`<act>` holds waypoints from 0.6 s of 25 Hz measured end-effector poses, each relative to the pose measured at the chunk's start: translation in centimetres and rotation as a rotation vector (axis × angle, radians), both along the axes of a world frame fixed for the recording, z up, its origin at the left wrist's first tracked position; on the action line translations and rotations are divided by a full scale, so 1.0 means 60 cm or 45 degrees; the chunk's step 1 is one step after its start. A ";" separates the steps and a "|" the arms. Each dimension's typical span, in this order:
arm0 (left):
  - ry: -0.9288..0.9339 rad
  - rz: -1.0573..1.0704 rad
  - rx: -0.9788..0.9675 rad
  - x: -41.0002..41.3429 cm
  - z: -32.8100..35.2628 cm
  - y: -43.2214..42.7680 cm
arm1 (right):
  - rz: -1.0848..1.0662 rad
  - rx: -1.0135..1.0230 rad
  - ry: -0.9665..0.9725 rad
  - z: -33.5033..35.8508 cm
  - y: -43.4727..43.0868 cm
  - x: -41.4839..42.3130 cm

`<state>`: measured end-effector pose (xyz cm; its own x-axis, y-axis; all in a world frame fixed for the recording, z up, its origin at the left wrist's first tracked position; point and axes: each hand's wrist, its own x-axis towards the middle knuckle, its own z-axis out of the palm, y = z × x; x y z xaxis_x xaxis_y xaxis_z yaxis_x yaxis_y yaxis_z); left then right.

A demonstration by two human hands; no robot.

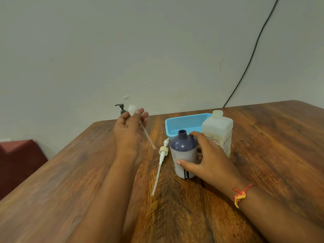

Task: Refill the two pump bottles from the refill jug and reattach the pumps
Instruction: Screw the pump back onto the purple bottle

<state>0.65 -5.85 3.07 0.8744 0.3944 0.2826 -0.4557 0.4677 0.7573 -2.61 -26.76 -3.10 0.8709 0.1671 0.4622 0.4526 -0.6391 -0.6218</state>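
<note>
The left hand [129, 132] is raised above the table [70, 190] near its far left corner. Its fingertips pinch the head of a clear pump [132, 108], and the dip tube slants down toward the table's middle without touching it.

The right hand [208, 160] grips the purple bottle [183, 149], thumb on the near face and fingers curled round the shoulder and right side. The bottle stands upright near the middle of the table with its neck open.

A cream pump [162, 152] lies flat just left of the bottle, tube pointing to the near edge.

The refill jug [217, 130] stands upright and uncapped, just behind and to the right of the bottle.

A blue basket [185, 121] sits behind the bottle, toward the far edge.

A dark pump top [121, 107] shows at the far edge, its bottle hidden behind the left hand.
</note>
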 end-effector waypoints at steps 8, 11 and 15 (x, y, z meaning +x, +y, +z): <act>-0.072 -0.289 -0.314 -0.028 0.030 -0.044 | 0.044 0.037 -0.012 0.003 0.001 -0.001; -0.064 -0.298 -0.303 -0.029 0.027 -0.049 | 0.043 0.028 -0.017 0.004 0.000 -0.001; -0.068 -0.299 -0.209 -0.032 0.021 -0.058 | 0.034 0.001 -0.024 0.006 0.000 -0.004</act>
<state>-1.26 -9.36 4.31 0.9328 0.2272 0.2796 -0.3576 0.6796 0.6406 -2.84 -26.78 -2.73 0.8572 0.1898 0.4787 0.4812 -0.6262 -0.6134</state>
